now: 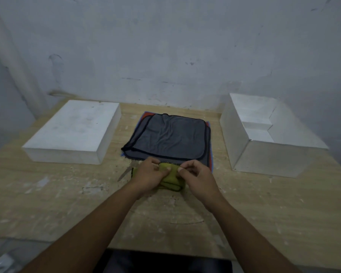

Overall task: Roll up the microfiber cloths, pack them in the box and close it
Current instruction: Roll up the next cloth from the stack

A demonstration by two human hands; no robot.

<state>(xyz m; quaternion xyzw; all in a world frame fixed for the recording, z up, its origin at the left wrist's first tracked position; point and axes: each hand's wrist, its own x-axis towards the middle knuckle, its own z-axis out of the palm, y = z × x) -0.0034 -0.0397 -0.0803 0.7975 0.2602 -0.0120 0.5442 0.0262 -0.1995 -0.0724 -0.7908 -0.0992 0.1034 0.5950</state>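
Note:
A yellow-green microfiber cloth (170, 177) lies bunched into a partial roll on the wooden table (67, 203), just in front of a flat stack of cloths. Both hands grip it: my left hand (149, 174) holds its left side, my right hand (195, 174) pinches its right end. The stack's top cloth is grey with a black hem (171, 134); red and blue edges show beneath it. An open white box (264, 154) stands at the right, empty inside. Its white lid (73, 133) lies flat at the left.
A thin pale streak (124, 174), perhaps a blade or a scratch, lies on the table left of my left hand. A rough whitish wall (165, 46) rises directly behind the table. The table's front edge runs near the bottom of the view.

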